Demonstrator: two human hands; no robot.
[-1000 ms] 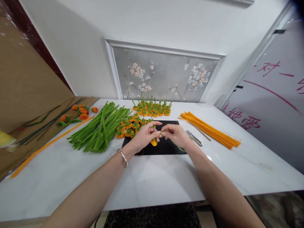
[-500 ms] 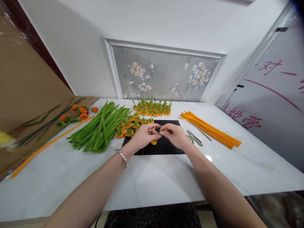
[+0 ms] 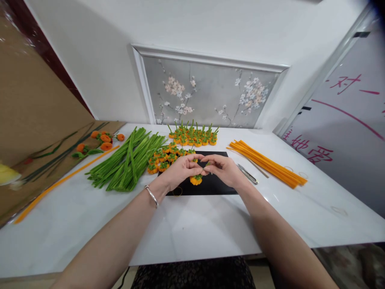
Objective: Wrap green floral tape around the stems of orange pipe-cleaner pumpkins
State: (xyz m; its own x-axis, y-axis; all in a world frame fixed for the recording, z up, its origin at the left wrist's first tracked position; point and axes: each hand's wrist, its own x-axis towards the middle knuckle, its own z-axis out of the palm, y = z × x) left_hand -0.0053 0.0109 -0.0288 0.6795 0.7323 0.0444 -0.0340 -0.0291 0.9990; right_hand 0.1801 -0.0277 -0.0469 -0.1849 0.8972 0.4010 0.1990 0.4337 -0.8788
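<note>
My left hand (image 3: 184,170) and my right hand (image 3: 221,170) meet fingertip to fingertip over a black mat (image 3: 216,185). Both are closed in a pinch. A speck of green fuzzy pipe cleaner (image 3: 207,163) shows at my right fingertips; whatever my left fingers grip is hidden. Just below them, on the mat, sits an orange pipe-cleaner flower head (image 3: 196,180) with a green top. Left of the hands, several similar orange and green heads (image 3: 164,157) cluster on the mat's edge.
Behind stand more orange heads with upright green stems (image 3: 192,136). Green pipe cleaners (image 3: 126,164) lie left, orange ones (image 3: 267,164) right. Scissors-like metal snips (image 3: 248,174) rest beside my right wrist. Finished orange flowers (image 3: 105,138) lie on brown paper far left.
Both hands stay pinched together and shift slightly. The orange flower head below them is now more exposed. The green tape roll by my right wrist is now covered.
</note>
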